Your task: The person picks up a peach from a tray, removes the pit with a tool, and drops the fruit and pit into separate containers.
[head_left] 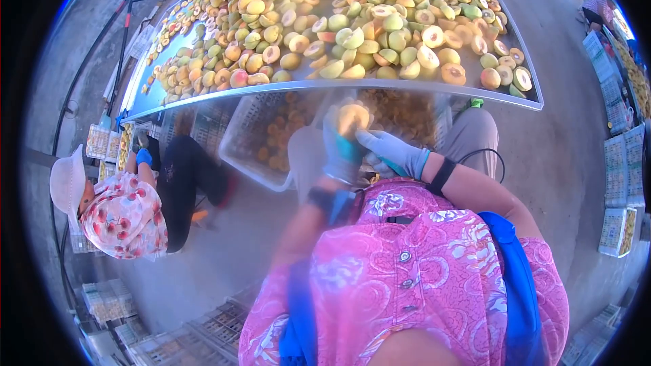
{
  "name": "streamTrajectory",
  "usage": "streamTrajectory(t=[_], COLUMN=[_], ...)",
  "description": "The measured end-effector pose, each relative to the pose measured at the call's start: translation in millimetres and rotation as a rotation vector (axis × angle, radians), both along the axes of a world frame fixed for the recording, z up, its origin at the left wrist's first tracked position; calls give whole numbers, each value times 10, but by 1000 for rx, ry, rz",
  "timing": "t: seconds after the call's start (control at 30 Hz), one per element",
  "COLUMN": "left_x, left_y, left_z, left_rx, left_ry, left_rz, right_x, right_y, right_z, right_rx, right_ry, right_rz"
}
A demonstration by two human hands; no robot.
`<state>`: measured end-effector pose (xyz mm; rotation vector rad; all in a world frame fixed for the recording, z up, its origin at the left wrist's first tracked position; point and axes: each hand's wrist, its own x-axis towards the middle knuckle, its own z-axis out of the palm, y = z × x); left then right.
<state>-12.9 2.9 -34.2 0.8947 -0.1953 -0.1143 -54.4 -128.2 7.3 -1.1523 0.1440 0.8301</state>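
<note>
My left hand (pixel 341 151), in a grey and teal glove, is closed around a yellow-orange peach half (pixel 353 119), blurred by motion. Close beside it, my right hand (pixel 399 151), gloved alike, has its fingers curled with the thumb toward the fruit; whatever it grips is hidden. Both hands are over my lap, just below the near edge of a metal-rimmed table (pixel 325 86). Many cut peach halves (pixel 428 36) are heaped on that table, some showing their brown centres.
Beneath the table edge stand a white crate (pixel 234 152) with fruit pieces and another heap of fruit pieces (pixel 400 112). At left sits a co-worker (pixel 125 213) in a light hat. Stacked crates (pixel 620 156) line the right; more crates (pixel 108 300) are at lower left.
</note>
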Motion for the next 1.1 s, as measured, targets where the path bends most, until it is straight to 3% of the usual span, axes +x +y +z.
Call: streamTrajectory(t=[0.07, 0.2, 0.27, 0.3, 0.37, 0.47, 0.57, 0.73, 0.83, 0.9, 1.0, 1.1], left_x=[22, 88, 92, 110, 143, 131, 153, 210, 222, 215, 162, 135], left_y=[-40, 2, 50, 88, 155, 143, 196, 195, 179, 203, 131, 122], left_z=[-3, -11, 115, 132, 159, 203, 207, 305, 264, 293, 323, 257], left_rx=[222, 242, -117, -118, -155, -208, -36, -46, 111, 324, 381, 352], left_ry=[-124, -73, 348, 349, 411, 476, 356, 387, 277, 50, 85, 58], left_rz=[205, 227, -12, -11, -258, -257, -279, -322, -207, -230, -55, -8], right_x=[-9, -19, -19, -8, 28, 15, 6, 75, 63, 64, 59, 79], right_y=[-7, 14, -2, -19, -43, -26, -47, -44, -53, -54, -6, -42], right_z=[-18, 64, 46, 15, -48, 37, 99, -32, -32, 47, 99, -101], right_rx=[175, 217, 252, 252, 369, 282, 279, 376, 332, 268, 211, 390], right_ry=[69, 165, 176, 176, 200, 205, 201, 279, 277, 262, 233, 325], right_rz=[15, -5, 8, 9, 120, 91, 131, 116, 70, 18, -7, 100])
